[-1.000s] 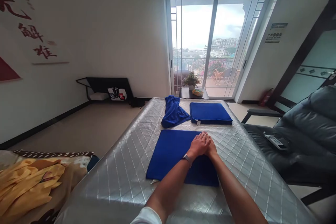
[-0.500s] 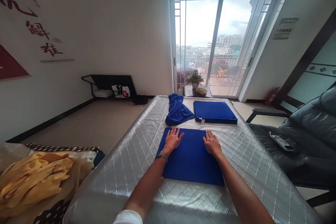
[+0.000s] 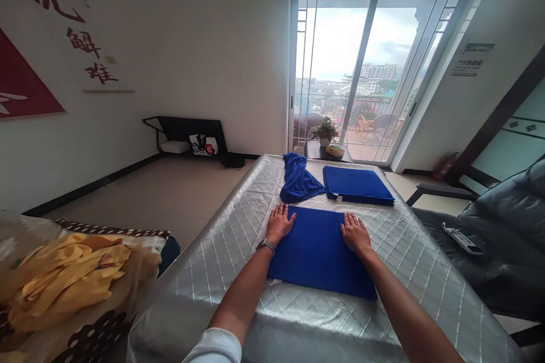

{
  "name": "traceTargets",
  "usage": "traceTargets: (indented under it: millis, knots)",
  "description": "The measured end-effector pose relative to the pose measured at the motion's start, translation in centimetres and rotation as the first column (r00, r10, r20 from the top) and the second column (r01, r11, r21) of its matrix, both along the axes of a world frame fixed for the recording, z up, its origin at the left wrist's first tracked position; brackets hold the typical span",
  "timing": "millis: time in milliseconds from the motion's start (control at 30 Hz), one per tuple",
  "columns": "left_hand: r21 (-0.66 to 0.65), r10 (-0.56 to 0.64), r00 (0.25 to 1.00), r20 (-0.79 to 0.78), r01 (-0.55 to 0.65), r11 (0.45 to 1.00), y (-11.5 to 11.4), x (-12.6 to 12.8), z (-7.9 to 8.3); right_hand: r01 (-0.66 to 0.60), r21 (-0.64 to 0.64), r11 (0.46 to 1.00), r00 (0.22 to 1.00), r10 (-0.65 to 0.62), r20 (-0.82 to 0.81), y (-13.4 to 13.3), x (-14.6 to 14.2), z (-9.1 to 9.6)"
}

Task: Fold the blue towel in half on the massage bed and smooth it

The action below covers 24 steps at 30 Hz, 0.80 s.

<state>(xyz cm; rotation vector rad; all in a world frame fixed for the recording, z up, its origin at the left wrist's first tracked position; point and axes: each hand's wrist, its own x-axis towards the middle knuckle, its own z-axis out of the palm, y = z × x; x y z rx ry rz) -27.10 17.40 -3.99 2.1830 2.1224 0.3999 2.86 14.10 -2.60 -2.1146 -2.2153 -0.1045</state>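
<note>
Since the earlier frame, the hands have parted from a joined position over the folded blue cloth [image 3: 317,255] and now bear on opposite sides of it. This spread appears to suit pressing the fabric flat and keeping its sides aligned.

Left side: a strip of silver quilted cover [image 3: 213,255] gives open room between the cloth and the cover's left edge. The left hand [image 3: 280,224] lies open, palm down, on the far left corner, gripping nothing. A bunched blue cloth [image 3: 298,178] sits just beyond its fingertips (contact cannot be confirmed), limiting forward travel there.

Center: the folded cloth lies flat on the cover, its near edge free, with more cover toward the wearer.

Right side: the right hand [image 3: 356,232] is likewise open and flat on the far right corner. A blue stack [image 3: 357,184] lies beyond it; outward, bare cover extends toward the black armchair [image 3: 502,238].
</note>
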Motion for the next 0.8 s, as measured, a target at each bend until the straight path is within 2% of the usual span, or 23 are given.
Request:
traceTargets:
  millis: [67, 200, 300, 367, 433, 500, 600, 667, 733, 800]
  knots:
    - [0.004, 0.001, 1.0, 0.004, -0.001, 1.0, 0.0, 0.0, -0.1, -0.009, 0.007, 1.0, 1.0, 0.01, -0.012, -1.0, -0.1, -0.2]
    - [-0.02, -0.001, 1.0, -0.011, 0.001, 1.0, 0.5, -0.3, -0.3, 0.02, -0.06, 0.998, 0.998, -0.023, -0.058, -2.8, -0.1, -0.8]
    - [-0.057, 0.017, 1.0, -0.022, -0.018, 0.998, 0.9, -0.4, 0.3, 0.044, -0.094, 0.995, 0.996, -0.052, -0.076, -3.3, 0.0, -1.1]
    - [-0.053, 0.051, 0.998, -0.029, -0.052, 0.997, 0.8, 0.6, 0.9, 0.046, -0.093, 0.995, 0.995, -0.054, -0.086, -3.2, 0.0, -1.2]
    - [-0.008, 0.024, 0.999, -0.026, -0.024, 1.0, 0.2, 3.0, 1.5, 0.043, -0.091, 0.995, 0.994, -0.052, -0.099, -3.1, -0.1, -1.2]
    - [0.038, -0.109, 0.994, -0.008, 0.11, 0.993, -1.0, 6.9, 1.7, 0.042, -0.089, 0.995, 0.992, -0.052, -0.112, -3.0, -0.1, -1.2]
    - [0.079, -0.367, 0.93, 0.03, 0.364, 0.928, -3.5, 13.7, 1.3, 0.031, -0.089, 0.996, 0.992, -0.042, -0.118, -3.2, 0.1, -1.3]
    - [0.104, -0.468, 0.883, 0.036, 0.462, 0.881, -5.0, 17.2, 0.8, 0.003, -0.087, 0.996, 0.995, -0.012, -0.104, -3.5, 0.3, -1.4]
    - [0.098, -0.492, 0.869, 0.041, 0.487, 0.868, -6.1, 18.9, 0.4, -0.015, -0.082, 0.996, 0.996, 0.008, -0.093, -3.7, 0.4, -1.4]
    - [0.06, -0.467, 0.882, 0.056, 0.464, 0.884, -6.6, 18.6, 0.2, -0.006, -0.077, 0.997, 0.995, -0.002, -0.1, -3.8, 0.3, -1.3]
